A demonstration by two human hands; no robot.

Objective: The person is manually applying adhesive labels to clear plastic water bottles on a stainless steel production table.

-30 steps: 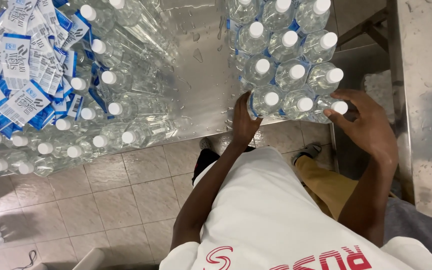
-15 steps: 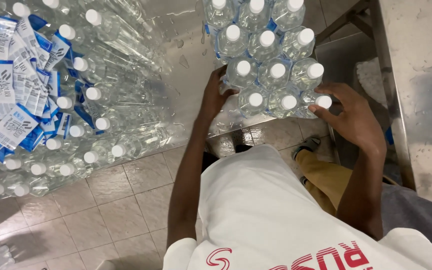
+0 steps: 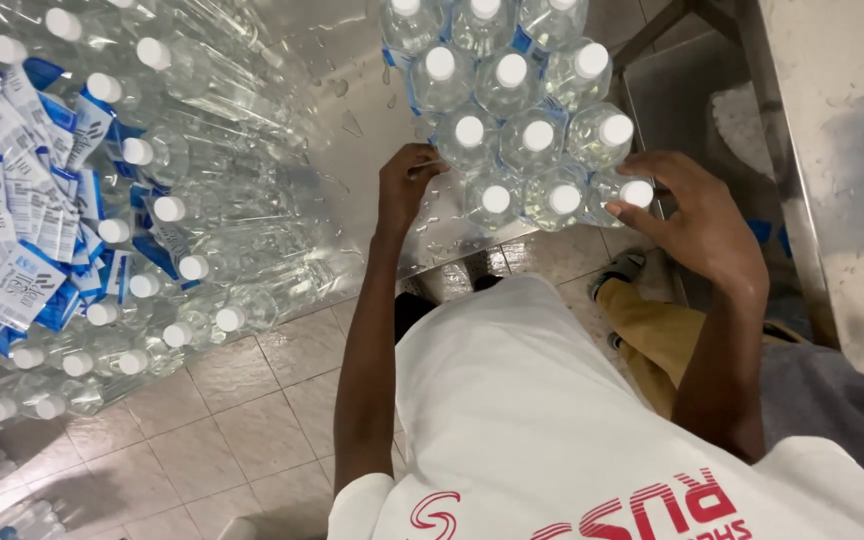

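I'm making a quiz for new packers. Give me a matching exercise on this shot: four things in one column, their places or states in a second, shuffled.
Things
1. left hand
2. right hand
3. upright bottles
4. lying bottles

Places or states
A. heaped at the left of the wet steel table
B. fingers on the near-right corner bottle
C. at the group's left side, by the wet steel
D. standing in tight rows, white caps up

Pairs: 1-C, 2-B, 3-D, 4-A
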